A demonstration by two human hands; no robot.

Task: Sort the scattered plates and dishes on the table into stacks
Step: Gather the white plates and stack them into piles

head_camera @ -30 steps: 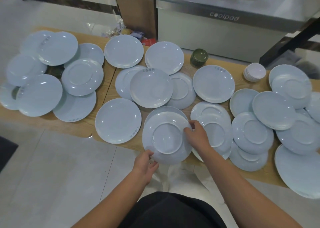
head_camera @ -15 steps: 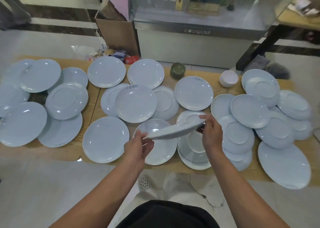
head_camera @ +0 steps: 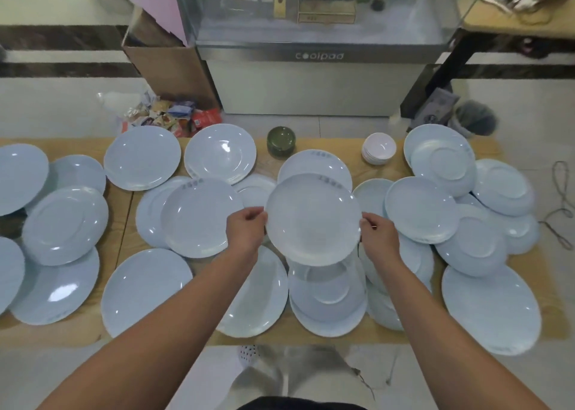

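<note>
I hold one pale blue plate (head_camera: 312, 219) face up above the middle of the wooden table (head_camera: 124, 210). My left hand (head_camera: 247, 230) grips its left rim and my right hand (head_camera: 379, 238) grips its right rim. Just beyond it lies a face-up plate with grey print (head_camera: 314, 163), partly covered by the held one. Under the held plate, near the front edge, a few plates lie upside down (head_camera: 326, 294). Many more pale blue plates lie scattered and overlapping to the left (head_camera: 65, 226) and the right (head_camera: 420, 210).
A dark green bowl (head_camera: 281, 140) and a small stack of white dishes (head_camera: 379, 148) stand at the table's far edge. Behind the table are a cardboard box (head_camera: 168, 64), a grey cabinet (head_camera: 317, 79) and loose wrappers (head_camera: 174, 115) on the floor.
The plate that lay upside down near the front edge was lifted with both hands, turned face up, and moved away from me over the middle of the table. The view tilted upward.
</note>
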